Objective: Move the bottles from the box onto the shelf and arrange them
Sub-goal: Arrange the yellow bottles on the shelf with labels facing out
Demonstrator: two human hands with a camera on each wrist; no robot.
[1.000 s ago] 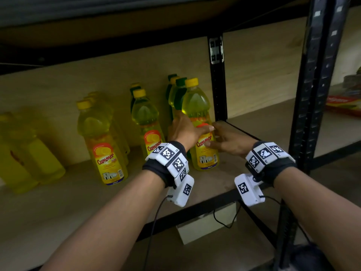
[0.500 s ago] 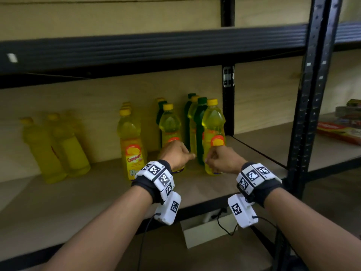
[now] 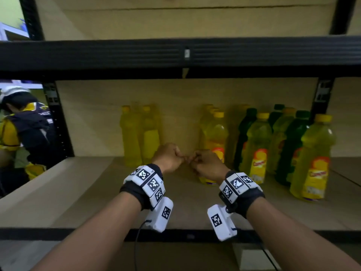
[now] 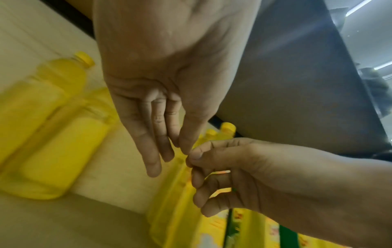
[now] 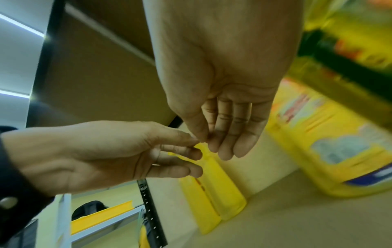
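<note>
Both hands hang empty over the wooden shelf board (image 3: 93, 194). My left hand (image 3: 180, 157) and right hand (image 3: 192, 159) meet at the fingertips, fingers loosely bent, holding nothing. The left wrist view shows the left hand (image 4: 167, 151) with relaxed fingers, thumb against the right hand (image 4: 212, 176). Behind the right hand stands a labelled yellow oil bottle (image 3: 215, 137). Two more labelled oil bottles (image 3: 257, 147) (image 3: 314, 159) stand to the right, with dark green bottles (image 3: 244, 133) among them. Plain yellow bottles (image 3: 130, 137) stand at the back left. The box is out of view.
A black beam (image 3: 175, 55) of the upper shelf runs overhead, and a black upright (image 3: 322, 98) closes the bay on the right. A person in a white helmet (image 3: 23, 130) stands beyond the shelf's left end. Bare board lies at the front left.
Both hands let go of the right-front oil bottle, drew back and moved left, meeting at the fingertips. The head view swung left and up.
</note>
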